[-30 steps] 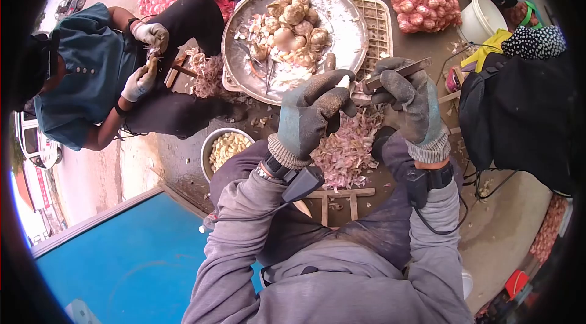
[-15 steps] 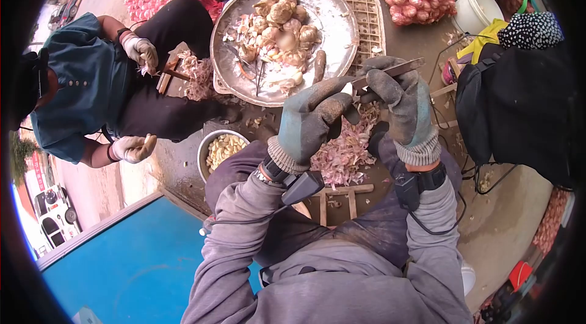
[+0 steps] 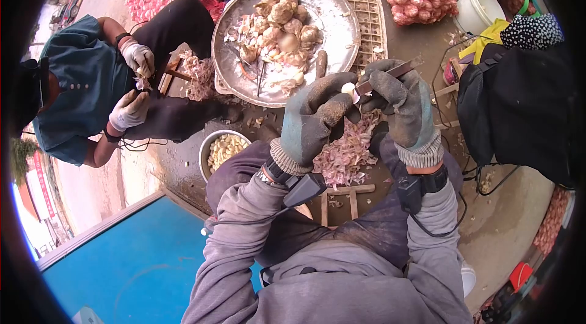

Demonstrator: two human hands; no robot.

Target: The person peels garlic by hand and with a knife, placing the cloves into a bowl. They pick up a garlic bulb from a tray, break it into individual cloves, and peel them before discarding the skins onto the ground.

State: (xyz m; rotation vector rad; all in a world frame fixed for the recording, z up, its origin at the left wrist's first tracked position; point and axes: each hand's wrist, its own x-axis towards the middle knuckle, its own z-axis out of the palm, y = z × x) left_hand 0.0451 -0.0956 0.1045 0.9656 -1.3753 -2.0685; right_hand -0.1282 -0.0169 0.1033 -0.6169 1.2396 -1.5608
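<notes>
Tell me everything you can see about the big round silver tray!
The tray is wide, round and shallow, with a raised rim. It looks like silvery metal, its bare part shiny and smeared. It rests on a pale latticed crate that pokes out beneath. Garlic bulbs are heaped inside, among papery skins, with a brown stubby object at one side. The left hand hides a bit of its rim.

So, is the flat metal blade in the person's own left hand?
No, the grey-and-teal-gloved right hand grips the blade, while the left hand pinches a small white clove.
</notes>
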